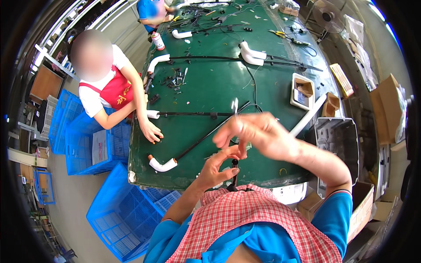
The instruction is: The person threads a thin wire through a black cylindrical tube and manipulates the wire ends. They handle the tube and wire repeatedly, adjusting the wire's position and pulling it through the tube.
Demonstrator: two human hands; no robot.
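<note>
My left hand (pixel 218 170) is at the near edge of the green table, its thumb and fingers closed around a short black tube-like piece (pixel 235 163) that stands up in front of my apron. Just above it, my right hand (pixel 261 136) is blurred by motion, with its fingers curled down. A small greenish, see-through bit shows under that palm, too smeared to name. To the left lies a long black rod (pixel 199 141) ending in a white bent pipe-like handle (pixel 163 165). Behind it, another black rod (pixel 193 114) runs across the table.
A co-worker in a red apron (pixel 115 91) reaches over the table's left side. Blue crates (pixel 125 215) stand on the floor at left. At right are a white tray (pixel 302 101), a grey bin (pixel 337 144) and a fan (pixel 326 17). More white handles (pixel 252 55) lie farther back.
</note>
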